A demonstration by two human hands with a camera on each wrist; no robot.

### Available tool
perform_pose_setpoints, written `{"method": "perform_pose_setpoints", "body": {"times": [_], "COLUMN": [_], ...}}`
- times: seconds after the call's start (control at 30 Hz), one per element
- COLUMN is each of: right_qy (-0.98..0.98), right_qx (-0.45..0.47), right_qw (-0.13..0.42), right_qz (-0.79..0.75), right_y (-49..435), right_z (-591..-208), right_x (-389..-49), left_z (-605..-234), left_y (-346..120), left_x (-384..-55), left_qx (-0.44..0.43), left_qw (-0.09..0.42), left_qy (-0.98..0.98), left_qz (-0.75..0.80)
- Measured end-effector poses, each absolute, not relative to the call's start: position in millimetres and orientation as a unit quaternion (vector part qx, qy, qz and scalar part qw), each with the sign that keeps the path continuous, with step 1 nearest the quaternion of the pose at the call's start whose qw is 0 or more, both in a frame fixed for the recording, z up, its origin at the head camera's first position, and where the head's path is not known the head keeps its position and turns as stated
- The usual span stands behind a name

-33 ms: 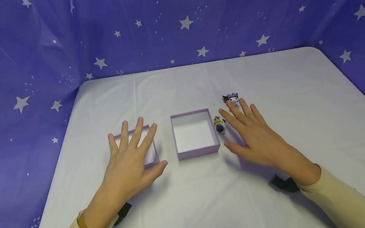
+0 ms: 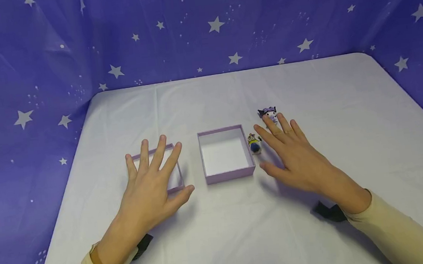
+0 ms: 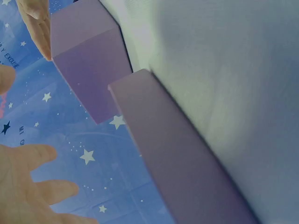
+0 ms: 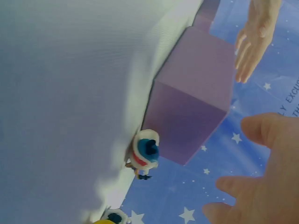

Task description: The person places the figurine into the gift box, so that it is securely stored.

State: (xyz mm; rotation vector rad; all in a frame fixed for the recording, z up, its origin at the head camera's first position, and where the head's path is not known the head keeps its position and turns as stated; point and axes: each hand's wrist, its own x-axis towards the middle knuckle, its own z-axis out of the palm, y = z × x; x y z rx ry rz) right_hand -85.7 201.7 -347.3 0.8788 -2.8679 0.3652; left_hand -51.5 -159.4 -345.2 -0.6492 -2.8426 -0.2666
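Note:
Spread wide, my left hand [image 2: 146, 194] hovers over a shallow lilac tray-like lid [image 2: 180, 174] with a white inside, hiding much of it in the head view. The lid's outer side [image 3: 173, 144] shows in the left wrist view. My right hand [image 2: 301, 161], fingers also apart and holding nothing, is above the table right of an open lilac box [image 2: 229, 175]. Against that box's right side stands a small figurine [image 2: 254, 144] with a blue round front. Another figurine [image 2: 269, 112], purple and black-eared, stands farther back, partly covered by my right fingertips.
A white cloth [image 2: 231, 242] covers the table. Purple star-printed fabric [image 2: 200, 25] hangs behind it and at both sides. The deeper box sits mid-table, with its inside bare white. Black pieces [image 2: 330, 213] show under both wrists.

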Motion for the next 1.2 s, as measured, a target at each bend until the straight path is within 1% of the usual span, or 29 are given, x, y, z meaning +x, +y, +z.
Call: {"method": "perform_pose_setpoints", "body": {"times": [0.2,0.33,0.43,0.63,0.7,0.8,0.93,1.07,1.2], "right_qy": [-0.948,-0.942,-0.938,-0.933,-0.929,-0.924,-0.924,-0.924,-0.921], "right_qx": [0.279,0.274,0.268,0.252,0.252,0.254,0.254,0.268,0.293], "right_qw": [0.05,0.062,0.055,-0.007,-0.027,-0.061,-0.088,-0.086,-0.068], "right_qz": [0.146,0.183,0.212,0.258,0.269,0.279,0.271,0.26,0.248], "right_y": [208.5,214.6,217.1,213.3,210.7,203.9,197.5,194.0,192.8], "right_z": [-342.2,-335.4,-332.8,-340.4,-344.3,-350.0,-356.3,-361.8,-365.8], "right_x": [-89.5,-101.2,-108.9,-117.2,-119.2,-122.0,-124.4,-127.3,-131.1], "left_z": [-343.9,-335.9,-331.8,-338.3,-344.0,-352.0,-359.0,-362.8,-365.8], "left_y": [-155.9,-151.3,-145.3,-131.7,-128.3,-127.9,-129.0,-130.0,-130.9], "left_x": [-55.5,-67.8,-78.0,-88.5,-89.9,-90.2,-93.0,-97.3,-101.0], "left_qx": [-0.225,-0.237,-0.248,-0.234,-0.228,-0.231,-0.245,-0.267,-0.28], "left_qw": [0.09,0.088,0.077,-0.009,-0.029,-0.04,-0.046,-0.059,-0.068], "left_qy": [-0.964,-0.959,-0.954,-0.945,-0.941,-0.935,-0.925,-0.909,-0.896], "left_qz": [-0.106,-0.126,-0.148,-0.227,-0.246,-0.265,-0.286,-0.315,-0.338]}}
